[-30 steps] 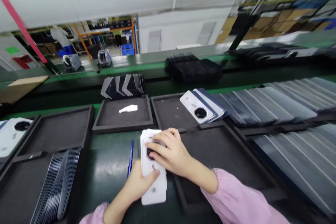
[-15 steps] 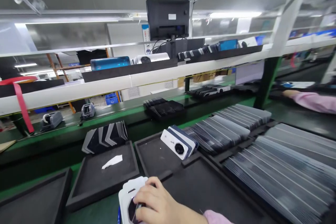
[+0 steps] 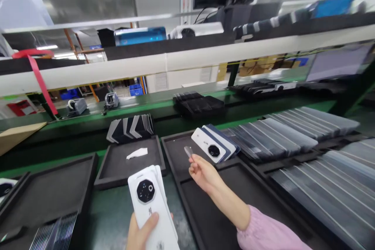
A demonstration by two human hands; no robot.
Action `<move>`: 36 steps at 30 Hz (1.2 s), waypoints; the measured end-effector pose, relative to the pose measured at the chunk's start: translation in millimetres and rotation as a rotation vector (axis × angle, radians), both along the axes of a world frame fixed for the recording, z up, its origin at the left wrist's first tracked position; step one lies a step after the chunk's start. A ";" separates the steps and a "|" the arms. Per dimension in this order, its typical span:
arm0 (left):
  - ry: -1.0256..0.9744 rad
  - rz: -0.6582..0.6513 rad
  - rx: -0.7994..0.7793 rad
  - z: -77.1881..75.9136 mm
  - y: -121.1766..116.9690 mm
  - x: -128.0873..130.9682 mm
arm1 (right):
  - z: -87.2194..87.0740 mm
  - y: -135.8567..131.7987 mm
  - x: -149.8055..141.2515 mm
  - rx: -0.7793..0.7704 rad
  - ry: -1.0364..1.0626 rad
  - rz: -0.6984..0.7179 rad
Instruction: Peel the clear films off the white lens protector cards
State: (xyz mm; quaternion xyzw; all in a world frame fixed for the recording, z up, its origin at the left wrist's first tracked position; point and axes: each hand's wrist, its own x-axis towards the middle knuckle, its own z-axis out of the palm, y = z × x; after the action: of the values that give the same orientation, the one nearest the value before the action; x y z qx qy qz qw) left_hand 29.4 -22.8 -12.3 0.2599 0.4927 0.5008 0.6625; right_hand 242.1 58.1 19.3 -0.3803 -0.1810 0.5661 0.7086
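My left hand [image 3: 144, 228] is closed around a small stack of white phone back covers [image 3: 156, 218], thumb on top. The top cover has a round dark camera area and faces up. To the right, my right hand [image 3: 205, 172] pinches a small clear piece of film [image 3: 189, 151] between thumb and fingertips, raised above a black foam tray [image 3: 178, 160]. Just behind that hand, white and dark blue phone covers [image 3: 209, 144] lean together in the tray.
Rows of grey sheets [image 3: 331, 191] fill trays on the right. A white scrap [image 3: 137, 153] lies in a black tray, with dark covers [image 3: 130, 129] behind it. Tape dispensers [image 3: 111, 100] stand at the back. A white shelf rail [image 3: 175, 60] crosses above the bench.
My right hand has left the camera area of the white cover and moved up and right, with a clear piece of film in its fingers. The left hand has come into view. The view has shifted.
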 end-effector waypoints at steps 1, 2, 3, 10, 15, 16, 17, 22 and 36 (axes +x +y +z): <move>-0.002 -0.032 0.020 2.2 -0.6 -0.5 | -2.4 -1.1 -1.9 -0.015 -0.002 0.024; -0.002 -0.067 0.044 4.1 -1.1 -1.3 | -3.9 -3.8 -4.5 -0.025 -0.002 0.053; 0.000 -0.096 0.068 5.4 -1.7 -2.2 | -4.3 -7.5 -7.2 -0.027 -0.009 0.082; 0.095 -0.154 0.155 2.9 -2.6 -8.3 | -4.4 -18.3 -12.5 -0.037 -0.060 0.123; 0.080 -0.231 0.213 -0.5 0.2 -11.6 | -9.8 -17.1 -12.5 -0.176 -0.030 0.144; 0.074 -0.242 0.218 -0.2 0.2 -11.9 | -9.5 -17.8 -13.0 -0.187 -0.035 0.150; 0.065 -0.253 0.220 0.5 0.0 -12.0 | -8.8 -18.5 -13.6 -0.191 -0.041 0.156; 0.010 -0.307 0.216 6.4 -3.9 -12.6 | -3.6 -20.4 -16.2 -0.247 -0.042 0.168; -0.127 -0.320 0.158 13.4 -4.5 -15.6 | -6.8 -20.6 -13.3 -0.254 -0.069 0.217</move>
State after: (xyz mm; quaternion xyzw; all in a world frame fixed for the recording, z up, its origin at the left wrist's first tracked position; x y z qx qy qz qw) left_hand 13.8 -27.3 1.0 0.3540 0.3614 0.4414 0.7411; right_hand 228.7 37.4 12.5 -0.4641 -0.1721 0.6443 0.5829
